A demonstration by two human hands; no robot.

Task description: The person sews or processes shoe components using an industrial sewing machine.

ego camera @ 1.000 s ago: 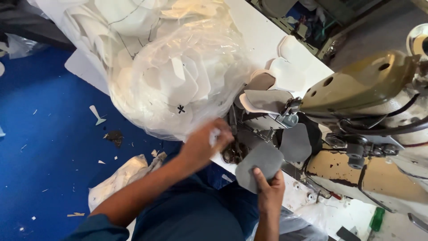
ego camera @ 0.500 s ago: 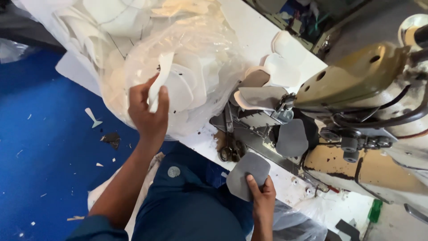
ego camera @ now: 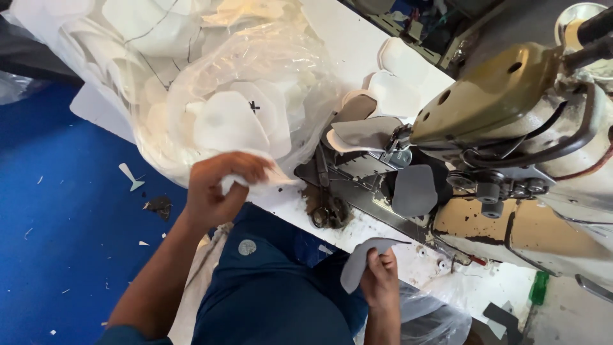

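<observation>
grey cut piece (ego camera: 359,260), white pieces (ego camera: 231,121) in clear bag, blue floor (ego camera: 57,211), yellowed sewing machine (ego camera: 491,102)

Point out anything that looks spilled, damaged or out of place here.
White offcuts and a dark scrap lie scattered on the blue floor. The sewing machine has chipped, stained paint, with dark grime on the table beneath. Nothing else stands out.

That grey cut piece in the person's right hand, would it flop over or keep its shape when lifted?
The grey cut piece probably keeps its shape: held only at one edge by the right hand, it stands out with a gentle curve and no sag. It looks thin, so likely light. The pinch of fingers seems enough, suggesting it is not slippery.
</observation>
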